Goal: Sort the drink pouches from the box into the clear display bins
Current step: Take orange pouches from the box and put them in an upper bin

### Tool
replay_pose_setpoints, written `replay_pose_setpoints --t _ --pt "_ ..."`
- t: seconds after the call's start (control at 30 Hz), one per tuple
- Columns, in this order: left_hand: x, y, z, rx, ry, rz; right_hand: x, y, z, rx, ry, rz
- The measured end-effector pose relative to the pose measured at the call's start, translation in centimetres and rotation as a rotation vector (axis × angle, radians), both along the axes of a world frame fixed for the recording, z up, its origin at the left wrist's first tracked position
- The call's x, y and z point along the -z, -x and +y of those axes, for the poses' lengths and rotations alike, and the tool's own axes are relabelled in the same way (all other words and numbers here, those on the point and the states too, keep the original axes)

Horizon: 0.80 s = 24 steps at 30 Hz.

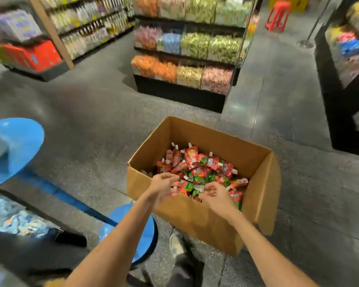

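Note:
An open cardboard box [195, 220] stands on the floor, filled with several red and green drink pouches [203, 168] with white caps. My left hand [163, 186] is at the box's near left rim, fingers loosely curled, holding nothing that I can see. Over the pouches at the near edge of the pile hovers my right hand [216, 195], palm toward the left hand, fingers relaxed and empty. Between the two hands lie green-and-red pouches [188, 186]. Clear display bins [187, 76] full of coloured sweets stand on a tiered rack beyond the box.
A blue round stool [137, 235] stands close by at the box's left, and a larger blue round top [17, 146] is at far left. My shoe [177, 245] is by the box's near corner. Shelves line the left; a dark display stands right.

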<state>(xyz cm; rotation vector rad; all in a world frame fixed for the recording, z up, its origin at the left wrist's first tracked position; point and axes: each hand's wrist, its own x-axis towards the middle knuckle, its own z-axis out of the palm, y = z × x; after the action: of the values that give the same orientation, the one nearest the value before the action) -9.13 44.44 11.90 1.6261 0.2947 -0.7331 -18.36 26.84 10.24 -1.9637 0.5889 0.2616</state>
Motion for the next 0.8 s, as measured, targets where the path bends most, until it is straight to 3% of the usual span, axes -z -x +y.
replay_pose_setpoints --t 0.17,0.27,0.47,0.53,0.7,0.8 --pt "8.4 -9.4 -3.3 -0.046 -0.050 0.183 6.3 -8.5 -2.9 -0.054 0.077 0.235" --pt "13.6 -13.0 -4.6 0.018 -0.306 0.100 9.6 -13.7 -3.8 -0.067 0.110 0.328" --pt "19.8 -19.3 -6.6 0.408 -0.751 -0.146 16.1 -21.9 -4.4 -0.110 0.164 0.323" --pt "21.4 -21.3 -7.5 0.536 -0.823 -0.201 18.4 -24.5 -5.0 -0.152 0.254 0.291" --pt "27.2 -24.8 -8.8 0.737 -0.753 -0.241 22.9 -29.7 -6.0 -0.158 0.461 0.256" --pt "30.0 -25.1 -9.4 0.727 -0.943 -0.453 24.3 -31.0 -6.0 -0.193 0.625 0.264"
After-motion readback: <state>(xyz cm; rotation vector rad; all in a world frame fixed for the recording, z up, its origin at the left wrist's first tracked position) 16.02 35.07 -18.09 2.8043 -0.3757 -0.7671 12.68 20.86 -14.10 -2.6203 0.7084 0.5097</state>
